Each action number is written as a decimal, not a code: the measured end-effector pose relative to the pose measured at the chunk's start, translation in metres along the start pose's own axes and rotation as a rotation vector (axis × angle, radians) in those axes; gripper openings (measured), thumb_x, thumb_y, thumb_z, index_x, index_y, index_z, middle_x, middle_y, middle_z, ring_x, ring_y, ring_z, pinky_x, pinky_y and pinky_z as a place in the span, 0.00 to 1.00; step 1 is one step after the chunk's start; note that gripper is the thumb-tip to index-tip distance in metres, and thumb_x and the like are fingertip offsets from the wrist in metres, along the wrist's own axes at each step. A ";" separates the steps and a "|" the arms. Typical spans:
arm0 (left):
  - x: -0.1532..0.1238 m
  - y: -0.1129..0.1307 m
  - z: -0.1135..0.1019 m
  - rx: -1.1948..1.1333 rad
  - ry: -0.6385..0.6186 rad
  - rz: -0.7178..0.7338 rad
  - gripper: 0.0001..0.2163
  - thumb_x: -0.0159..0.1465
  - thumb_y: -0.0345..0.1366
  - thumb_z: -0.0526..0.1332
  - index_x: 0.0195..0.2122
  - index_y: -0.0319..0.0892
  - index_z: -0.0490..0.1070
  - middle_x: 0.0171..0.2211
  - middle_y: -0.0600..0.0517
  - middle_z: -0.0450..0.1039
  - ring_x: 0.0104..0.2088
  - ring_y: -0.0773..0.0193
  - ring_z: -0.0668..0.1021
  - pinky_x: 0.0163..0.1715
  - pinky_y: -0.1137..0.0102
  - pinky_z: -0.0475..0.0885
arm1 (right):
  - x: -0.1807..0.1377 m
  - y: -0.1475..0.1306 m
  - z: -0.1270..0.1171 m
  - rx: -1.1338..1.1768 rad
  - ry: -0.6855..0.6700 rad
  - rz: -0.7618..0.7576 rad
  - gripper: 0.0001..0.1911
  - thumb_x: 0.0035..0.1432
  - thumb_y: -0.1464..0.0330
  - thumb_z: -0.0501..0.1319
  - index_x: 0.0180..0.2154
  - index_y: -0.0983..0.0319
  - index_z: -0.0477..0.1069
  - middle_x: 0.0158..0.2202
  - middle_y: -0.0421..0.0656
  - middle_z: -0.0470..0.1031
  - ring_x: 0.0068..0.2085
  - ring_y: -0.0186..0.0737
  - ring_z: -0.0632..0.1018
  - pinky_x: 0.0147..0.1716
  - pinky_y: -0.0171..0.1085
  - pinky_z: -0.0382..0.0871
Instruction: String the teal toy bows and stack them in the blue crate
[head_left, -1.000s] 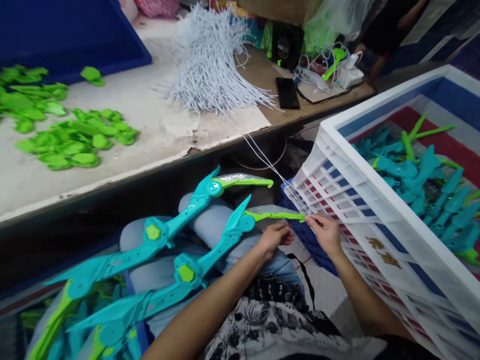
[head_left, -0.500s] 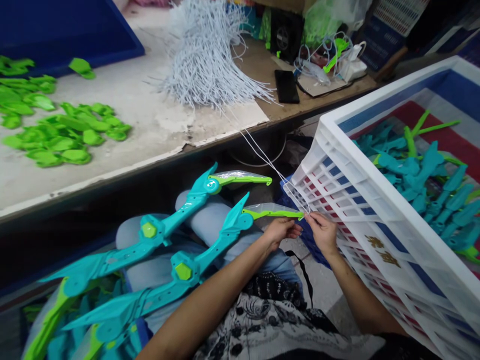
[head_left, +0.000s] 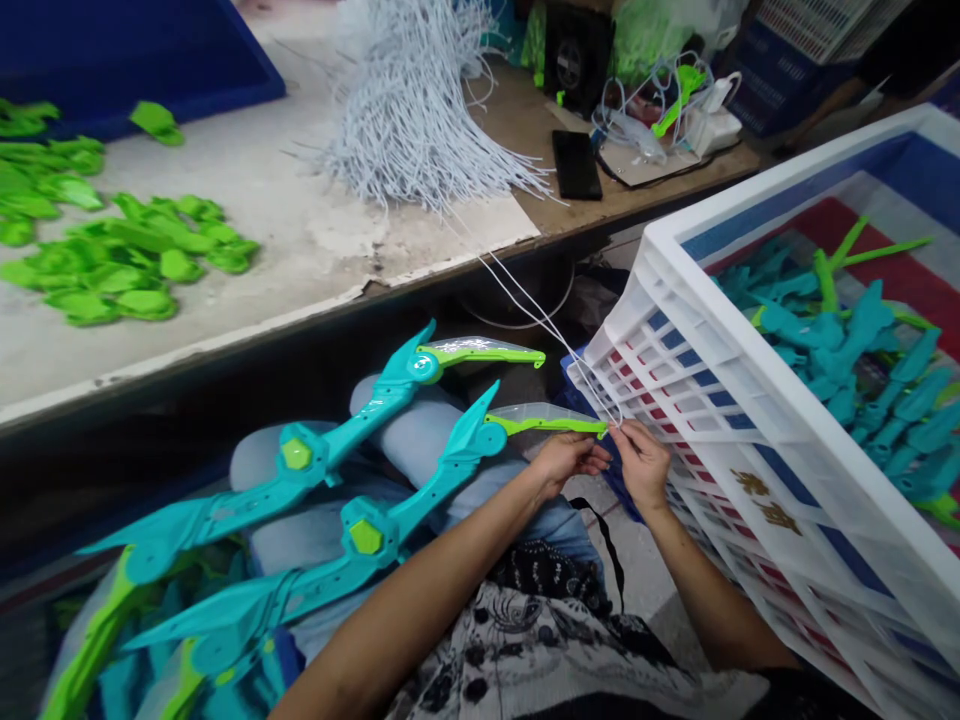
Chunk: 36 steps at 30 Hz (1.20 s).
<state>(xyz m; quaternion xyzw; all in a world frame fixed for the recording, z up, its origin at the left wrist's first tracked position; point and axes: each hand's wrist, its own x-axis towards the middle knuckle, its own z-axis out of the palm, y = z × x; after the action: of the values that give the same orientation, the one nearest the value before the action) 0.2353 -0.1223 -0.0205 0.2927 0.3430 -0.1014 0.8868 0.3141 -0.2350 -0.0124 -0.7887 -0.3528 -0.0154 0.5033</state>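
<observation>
Over my lap, my left hand (head_left: 564, 458) pinches the green tip of the nearer teal toy bow (head_left: 390, 515) while my right hand (head_left: 643, 460) nips the white cord (head_left: 540, 320), which stretches up to the bundle of cords (head_left: 420, 110) on the table (head_left: 300, 240), beside the white crate (head_left: 750, 400).

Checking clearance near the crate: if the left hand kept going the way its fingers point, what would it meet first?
Probably the right hand: the left hand points right toward it, fingertips nearly meeting at the bow tip and string. Behind it stands the white crate; depth is unclear.
</observation>
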 end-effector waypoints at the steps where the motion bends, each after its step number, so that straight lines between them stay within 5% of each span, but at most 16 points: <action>1: 0.000 0.000 0.000 -0.002 -0.002 0.001 0.08 0.64 0.25 0.55 0.32 0.33 0.73 0.22 0.49 0.76 0.21 0.71 0.76 0.26 0.77 0.70 | 0.001 0.000 0.001 0.005 0.000 -0.001 0.06 0.59 0.69 0.60 0.32 0.60 0.76 0.31 0.42 0.77 0.33 0.38 0.77 0.36 0.37 0.73; 22: 0.003 0.001 -0.001 0.026 0.006 0.045 0.07 0.59 0.32 0.64 0.27 0.33 0.73 0.24 0.47 0.76 0.22 0.71 0.75 0.27 0.75 0.70 | -0.014 0.006 -0.007 -0.181 -0.041 -0.095 0.08 0.59 0.69 0.60 0.35 0.57 0.79 0.37 0.46 0.75 0.39 0.40 0.76 0.39 0.41 0.73; 27: 0.001 0.004 0.003 0.079 0.058 0.063 0.06 0.61 0.31 0.61 0.28 0.34 0.72 0.22 0.49 0.75 0.22 0.71 0.75 0.27 0.76 0.70 | -0.007 0.009 0.001 -0.022 -0.026 0.085 0.10 0.59 0.66 0.59 0.38 0.59 0.79 0.39 0.46 0.78 0.40 0.41 0.77 0.42 0.41 0.73; 32: -0.001 0.005 0.016 0.197 0.134 0.054 0.09 0.64 0.33 0.58 0.27 0.36 0.68 0.19 0.50 0.73 0.17 0.70 0.73 0.21 0.75 0.67 | -0.001 0.015 0.011 0.165 -0.097 0.401 0.13 0.56 0.61 0.61 0.38 0.60 0.80 0.33 0.43 0.81 0.31 0.39 0.78 0.32 0.38 0.74; 36: -0.045 0.013 0.002 0.362 0.232 0.095 0.11 0.64 0.35 0.56 0.24 0.41 0.63 0.15 0.55 0.68 0.14 0.70 0.67 0.16 0.76 0.59 | 0.002 0.010 0.010 0.176 -0.139 0.427 0.14 0.54 0.60 0.62 0.38 0.60 0.80 0.28 0.41 0.80 0.28 0.38 0.77 0.28 0.36 0.72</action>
<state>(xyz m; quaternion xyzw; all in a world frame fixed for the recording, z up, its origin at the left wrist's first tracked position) 0.2075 -0.1141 0.0162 0.4729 0.4047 -0.0851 0.7781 0.3180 -0.2285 -0.0245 -0.7976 -0.2119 0.1762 0.5366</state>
